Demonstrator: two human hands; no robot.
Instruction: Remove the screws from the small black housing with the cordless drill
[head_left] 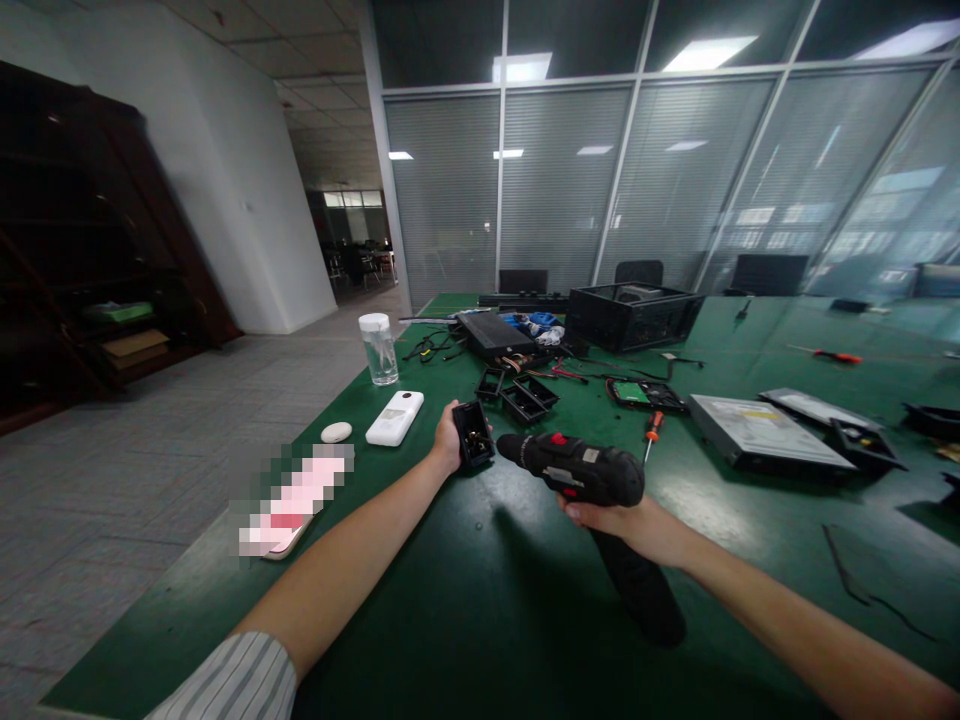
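My left hand [448, 440] grips a small open black plastic box [475, 436], tilted toward me, with brass-coloured bits inside that are too small to name. In my right hand [630, 520] is a black cordless drill [581, 468] with red switches, held by its grip. The drill's nose points left at the box, close beside its right edge; whether a bit is fitted I cannot tell. Just beyond the box lie several similar black plastic boxes [525, 400]. An orange-handled screwdriver [654, 428] rests behind the drill.
On the green table [420, 600] are a pink phone [292, 510], a white device [395, 418], a clear bottle [379, 350] and an optical drive [765, 430]. Farther back stand a black computer case [634, 315], a black flat unit [495, 333] and loose cables [435, 347].
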